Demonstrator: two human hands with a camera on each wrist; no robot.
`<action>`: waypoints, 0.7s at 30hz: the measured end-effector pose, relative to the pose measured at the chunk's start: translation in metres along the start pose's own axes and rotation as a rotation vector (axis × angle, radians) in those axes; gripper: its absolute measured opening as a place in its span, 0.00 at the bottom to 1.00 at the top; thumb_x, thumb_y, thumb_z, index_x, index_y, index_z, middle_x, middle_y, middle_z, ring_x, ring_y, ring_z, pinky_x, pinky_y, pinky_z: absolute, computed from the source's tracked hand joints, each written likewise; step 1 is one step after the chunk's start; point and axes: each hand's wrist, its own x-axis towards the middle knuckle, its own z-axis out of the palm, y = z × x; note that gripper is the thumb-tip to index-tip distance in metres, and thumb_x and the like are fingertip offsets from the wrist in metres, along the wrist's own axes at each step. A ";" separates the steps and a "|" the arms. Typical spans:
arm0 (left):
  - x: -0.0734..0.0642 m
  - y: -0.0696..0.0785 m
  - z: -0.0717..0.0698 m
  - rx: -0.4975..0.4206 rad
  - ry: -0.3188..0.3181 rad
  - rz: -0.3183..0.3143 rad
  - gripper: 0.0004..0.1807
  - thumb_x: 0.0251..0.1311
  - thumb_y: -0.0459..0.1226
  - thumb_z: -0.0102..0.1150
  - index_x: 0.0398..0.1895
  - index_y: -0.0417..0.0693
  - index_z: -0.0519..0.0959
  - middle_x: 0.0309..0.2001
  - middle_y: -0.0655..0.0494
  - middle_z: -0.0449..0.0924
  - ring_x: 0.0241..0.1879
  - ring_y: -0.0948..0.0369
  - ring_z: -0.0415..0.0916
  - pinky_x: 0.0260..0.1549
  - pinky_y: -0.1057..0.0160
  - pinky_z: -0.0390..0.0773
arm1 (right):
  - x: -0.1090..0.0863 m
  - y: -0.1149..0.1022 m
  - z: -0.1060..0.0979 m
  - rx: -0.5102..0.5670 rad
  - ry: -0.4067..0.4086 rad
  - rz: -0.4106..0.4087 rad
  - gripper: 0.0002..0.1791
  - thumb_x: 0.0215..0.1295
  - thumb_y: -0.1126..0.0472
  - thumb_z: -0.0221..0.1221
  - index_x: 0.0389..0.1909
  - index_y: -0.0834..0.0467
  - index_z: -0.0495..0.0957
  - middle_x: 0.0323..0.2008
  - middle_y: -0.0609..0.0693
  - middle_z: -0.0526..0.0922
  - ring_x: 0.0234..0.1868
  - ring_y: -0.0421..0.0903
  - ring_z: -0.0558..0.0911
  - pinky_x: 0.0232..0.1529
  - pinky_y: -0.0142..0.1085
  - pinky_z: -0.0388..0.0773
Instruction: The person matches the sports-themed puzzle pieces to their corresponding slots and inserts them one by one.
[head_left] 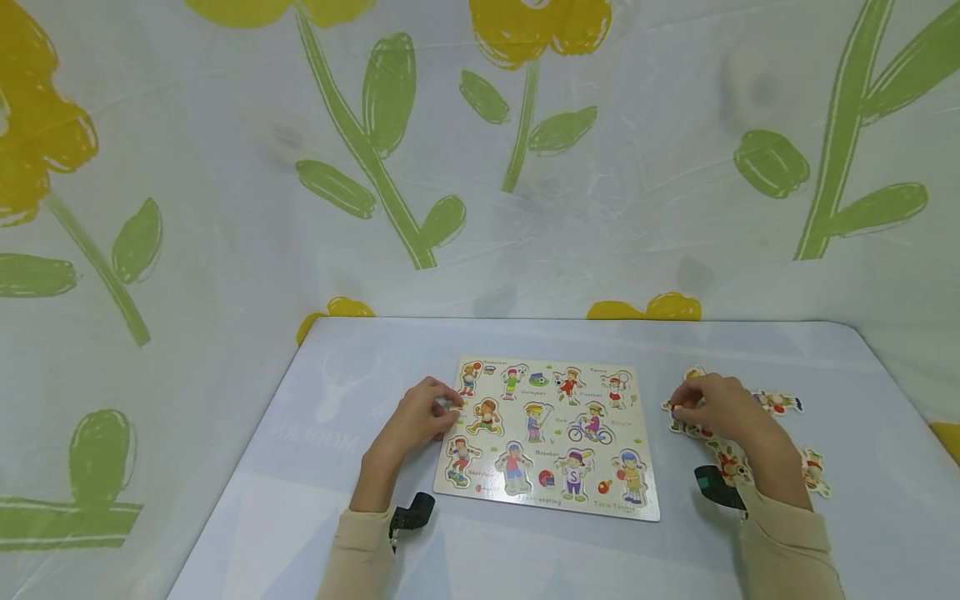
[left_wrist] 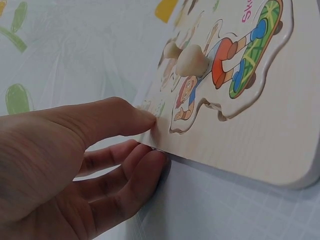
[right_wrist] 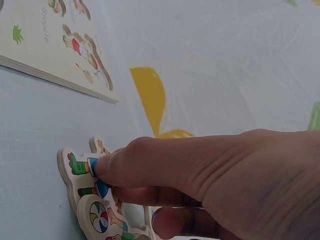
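Note:
A wooden puzzle board (head_left: 480,490) with sports figures lies on the table. At its left edge my left hand (head_left: 420,414) grips the rim, thumb (left_wrist: 142,120) on top and fingers curled against the edge. Close to that thumb is a skateboarder piece (left_wrist: 220,65) with a round wooden knob, sitting at its cutout. To the right of the board my right hand (head_left: 723,406) is over loose pieces. Its thumb and curled fingers pinch a puzzle piece (right_wrist: 77,170) showing green boots and blue shorts; the piece's knob is hidden. A piece with a striped ball (right_wrist: 98,217) overlaps it.
More loose figure pieces lie around my right hand, one at right (head_left: 780,403), one near the forearm (head_left: 815,473) and one partly under the wrist (head_left: 727,461). Behind the white table (head_left: 360,350) hangs a flower-printed curtain (head_left: 637,242).

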 end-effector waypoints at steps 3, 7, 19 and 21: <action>0.000 0.000 0.000 0.007 0.003 0.006 0.07 0.56 0.31 0.66 0.38 0.46 0.83 0.46 0.51 0.76 0.31 0.63 0.72 0.21 0.70 0.75 | 0.001 0.000 0.001 0.003 0.006 -0.006 0.09 0.61 0.60 0.63 0.39 0.60 0.82 0.29 0.49 0.79 0.29 0.44 0.74 0.27 0.35 0.71; 0.001 -0.001 0.000 0.008 0.001 0.006 0.07 0.56 0.32 0.66 0.38 0.46 0.83 0.45 0.51 0.75 0.30 0.63 0.72 0.21 0.70 0.75 | 0.001 -0.001 0.002 0.005 0.016 -0.015 0.08 0.61 0.60 0.63 0.39 0.60 0.83 0.30 0.49 0.80 0.29 0.44 0.74 0.27 0.35 0.72; 0.000 -0.001 0.001 0.001 -0.006 0.006 0.07 0.57 0.31 0.66 0.39 0.46 0.83 0.46 0.50 0.75 0.29 0.63 0.72 0.21 0.69 0.76 | 0.000 -0.021 0.000 -0.026 0.043 -0.037 0.08 0.62 0.59 0.64 0.39 0.58 0.83 0.32 0.49 0.81 0.30 0.44 0.73 0.28 0.34 0.72; 0.000 -0.001 0.001 0.003 -0.005 0.005 0.07 0.57 0.31 0.65 0.40 0.45 0.83 0.46 0.50 0.75 0.30 0.63 0.73 0.21 0.69 0.76 | 0.000 -0.025 0.001 -0.024 0.047 -0.056 0.07 0.61 0.60 0.64 0.38 0.58 0.83 0.31 0.48 0.82 0.31 0.44 0.74 0.30 0.34 0.72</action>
